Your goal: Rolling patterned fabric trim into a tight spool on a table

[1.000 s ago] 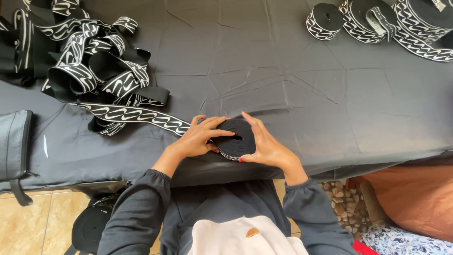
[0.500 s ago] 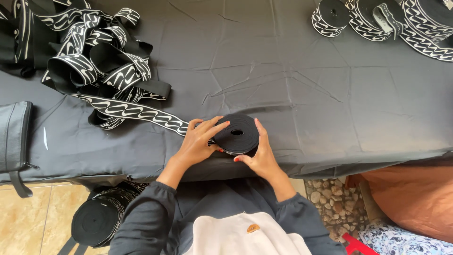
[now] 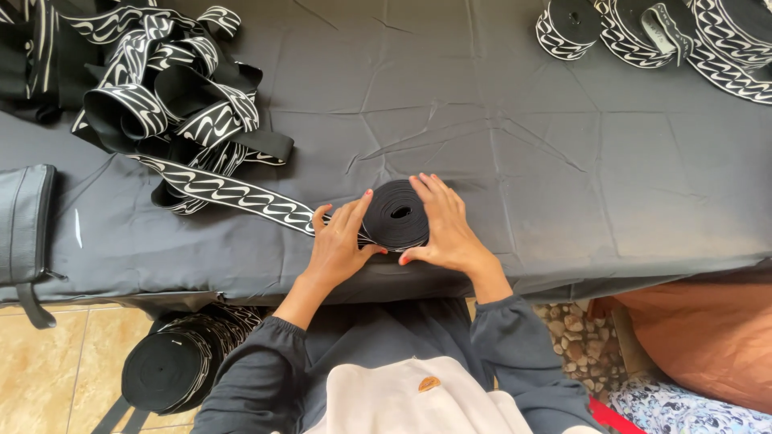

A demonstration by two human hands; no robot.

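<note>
From my remote seat I note, at the far left, a dark zipped bag (image 3: 24, 225) lying on the table (image 3: 523, 153), which is covered with a dark grey cloth; the bag's strap hangs over the near edge. Below it, on the tiled floor (image 3: 48, 362), stands a large roll of black band (image 3: 165, 371). On the upper left of the table sits a loose heap of black band with white wave marks (image 3: 161, 88), and one strip (image 3: 233, 195) runs out of it, flat on the cloth, towards the near edge. I see the left hand (image 3: 339, 245) resting flat where that strip ends, fingers spread narrowly, its fingertips touching the left side of a small black roll (image 3: 396, 215). This roll lies flat on the table near the front edge, its centre hole facing up, directly in front of the person. The right hand (image 3: 446, 229) cups the roll's right side, fingers laid together along its top edge and thumb at its near edge, so both hands hold the roll between them. At the upper right corner, well apart from the hands, lie several finished rolls of the patterned band (image 3: 643, 28). Lower right, beyond the table edge, I record an orange cushion (image 3: 708, 337).
</note>
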